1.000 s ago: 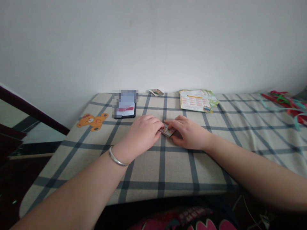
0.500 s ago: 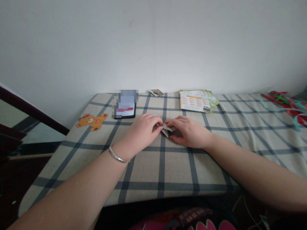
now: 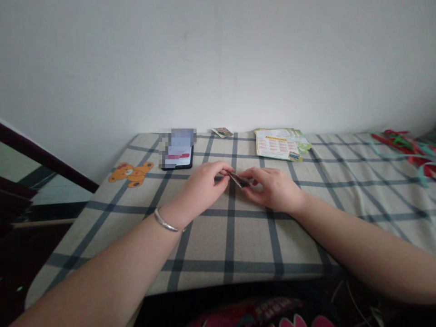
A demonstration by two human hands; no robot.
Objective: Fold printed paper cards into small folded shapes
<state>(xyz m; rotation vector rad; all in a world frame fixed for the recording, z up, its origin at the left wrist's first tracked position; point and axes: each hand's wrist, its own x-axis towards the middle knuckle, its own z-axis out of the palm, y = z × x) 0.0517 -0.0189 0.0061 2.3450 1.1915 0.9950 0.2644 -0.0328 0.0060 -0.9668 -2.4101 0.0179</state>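
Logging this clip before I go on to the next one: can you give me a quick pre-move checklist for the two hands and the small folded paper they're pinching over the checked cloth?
1. Both hands on the piece: left hand and right hand each pinch the small folded paper at one end. Ok.
2. Paper clear of the checked cloth: it looks raised and tilted, but contact underneath is hidden. Cannot tell.
3. Fold state of the paper: too small to read. Cannot tell.
4. Phone apart from the hands: lies beyond the left hand, not touching. Ok.
5. Leaflet and ribbons away from the hands: both lie apart. Ok.
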